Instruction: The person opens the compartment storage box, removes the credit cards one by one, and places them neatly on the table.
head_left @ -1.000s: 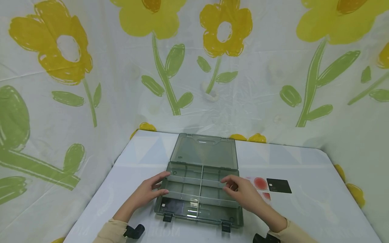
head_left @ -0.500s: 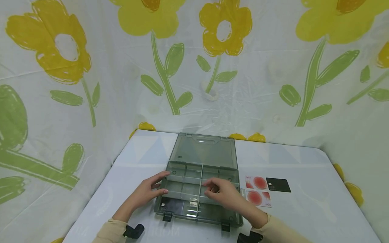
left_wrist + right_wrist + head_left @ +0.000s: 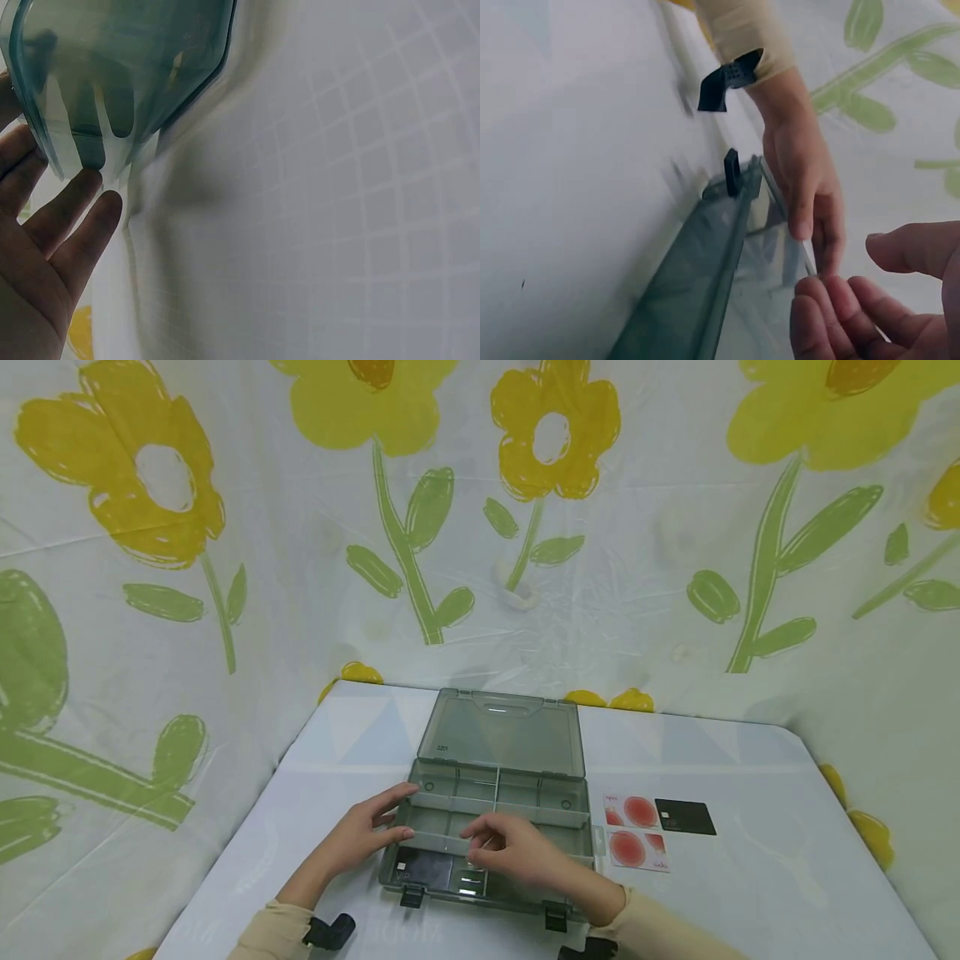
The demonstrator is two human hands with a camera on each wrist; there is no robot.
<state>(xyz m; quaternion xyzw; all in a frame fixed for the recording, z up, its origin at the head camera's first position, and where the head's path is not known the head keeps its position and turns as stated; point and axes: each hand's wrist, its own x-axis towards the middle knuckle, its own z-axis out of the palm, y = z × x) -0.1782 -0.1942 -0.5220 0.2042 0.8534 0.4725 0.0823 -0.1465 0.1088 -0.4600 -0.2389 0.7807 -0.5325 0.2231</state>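
A translucent grey-green compartment box (image 3: 562,835) lies with its lid (image 3: 501,727) folded back. My left hand (image 3: 352,839) rests its fingertips against the box's left side, thumb and forefinger apart; in the left wrist view that hand (image 3: 49,240) touches the box wall (image 3: 172,52) with nearly straight fingers. Over the front middle of the box hovers my right hand (image 3: 521,852), its fingers loosely bent. In the right wrist view a gap shows between this hand's (image 3: 877,319) thumb and fingers, with nothing held. A dark card (image 3: 422,868) lies in the front left compartment.
Right of the box lie two red-and-white cards, a farther one (image 3: 640,811) and a nearer one (image 3: 628,849), beside a black card (image 3: 686,817). Two black latches (image 3: 412,896) hang from the box's front edge. A flowered curtain (image 3: 637,568) surrounds the white table (image 3: 750,885).
My right hand has moved left and toward the front, from the box's right side to above its middle, uncovering the red-and-white cards. The left hand stays at the box's left side.
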